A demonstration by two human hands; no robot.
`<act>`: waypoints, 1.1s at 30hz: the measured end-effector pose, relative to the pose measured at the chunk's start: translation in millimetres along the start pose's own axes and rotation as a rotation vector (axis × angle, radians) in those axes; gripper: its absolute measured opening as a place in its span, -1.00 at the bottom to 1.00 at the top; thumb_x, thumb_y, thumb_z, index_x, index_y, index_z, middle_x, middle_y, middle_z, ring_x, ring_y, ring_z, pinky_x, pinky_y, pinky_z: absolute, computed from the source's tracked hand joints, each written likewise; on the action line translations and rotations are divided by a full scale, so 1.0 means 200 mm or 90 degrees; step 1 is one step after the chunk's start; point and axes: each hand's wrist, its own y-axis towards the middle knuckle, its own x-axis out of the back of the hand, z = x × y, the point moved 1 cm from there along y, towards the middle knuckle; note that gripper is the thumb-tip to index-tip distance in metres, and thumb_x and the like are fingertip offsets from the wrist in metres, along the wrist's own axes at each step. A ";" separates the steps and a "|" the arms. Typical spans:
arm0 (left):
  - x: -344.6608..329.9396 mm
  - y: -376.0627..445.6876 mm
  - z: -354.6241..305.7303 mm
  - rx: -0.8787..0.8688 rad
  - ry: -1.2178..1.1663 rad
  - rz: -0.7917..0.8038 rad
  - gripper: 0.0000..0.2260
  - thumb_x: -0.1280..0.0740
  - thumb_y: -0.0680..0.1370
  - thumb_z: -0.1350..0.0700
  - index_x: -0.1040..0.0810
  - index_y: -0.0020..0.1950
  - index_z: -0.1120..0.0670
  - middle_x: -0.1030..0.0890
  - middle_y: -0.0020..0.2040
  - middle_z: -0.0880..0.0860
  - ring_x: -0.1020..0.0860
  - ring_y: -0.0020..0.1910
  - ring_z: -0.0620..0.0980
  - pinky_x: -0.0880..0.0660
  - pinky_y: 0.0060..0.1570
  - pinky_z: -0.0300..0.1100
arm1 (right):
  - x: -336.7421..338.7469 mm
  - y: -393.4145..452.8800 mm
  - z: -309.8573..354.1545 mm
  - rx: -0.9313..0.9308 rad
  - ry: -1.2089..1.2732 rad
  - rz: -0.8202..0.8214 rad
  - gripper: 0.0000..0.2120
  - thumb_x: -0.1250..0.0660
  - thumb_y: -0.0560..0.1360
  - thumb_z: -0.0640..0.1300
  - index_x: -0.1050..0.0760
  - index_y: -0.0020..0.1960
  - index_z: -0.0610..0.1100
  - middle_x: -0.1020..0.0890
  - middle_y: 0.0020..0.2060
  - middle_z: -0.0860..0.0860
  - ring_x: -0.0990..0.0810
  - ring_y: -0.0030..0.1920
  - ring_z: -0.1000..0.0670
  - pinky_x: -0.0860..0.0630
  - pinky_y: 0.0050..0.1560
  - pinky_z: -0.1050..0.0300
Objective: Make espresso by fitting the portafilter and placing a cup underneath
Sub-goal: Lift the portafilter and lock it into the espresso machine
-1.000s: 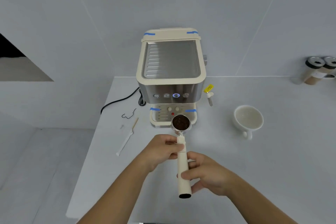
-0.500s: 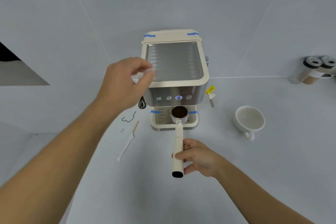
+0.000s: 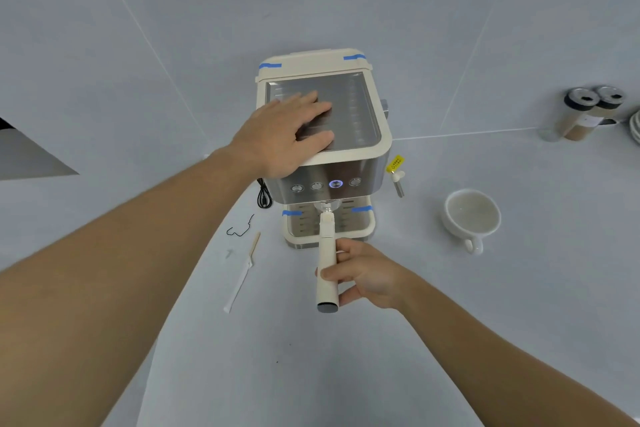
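A cream and steel espresso machine (image 3: 353, 114) stands at the back of the white counter, one button lit blue. My left hand (image 3: 287, 133) lies flat, fingers spread, on the machine's metal top. My right hand (image 3: 363, 274) grips the cream handle of the portafilter (image 3: 326, 253). The portafilter's metal basket is tucked up under the machine's front, above the drip tray (image 3: 360, 229); its coffee is hidden. An empty white cup (image 3: 471, 217) sits on the counter to the right of the machine, handle toward me.
A steam wand (image 3: 398, 182) with a yellow tag hangs at the machine's right side. Left of the machine lie a black cable (image 3: 264, 196), a bent wire (image 3: 239, 228) and a thin white stick (image 3: 240, 274). Two lidded jars (image 3: 585, 113) stand far right by the wall.
My left hand left the portafilter handle, rose and came down flat on the machine's top. My right hand pushed the portafilter forward until its basket went under the machine's front.
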 end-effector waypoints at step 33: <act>-0.03 0.02 0.03 0.033 -0.048 -0.045 -0.37 -0.09 0.42 -0.34 -0.32 0.47 -0.18 -0.28 0.55 -0.09 -0.22 0.53 -0.04 -0.12 0.50 0.04 | -0.33 0.32 0.01 0.149 0.258 -0.108 -0.58 -0.43 0.44 -0.39 -0.43 0.24 -0.16 -0.60 0.01 -0.06 -0.62 0.03 -0.08 -0.69 -0.18 -0.10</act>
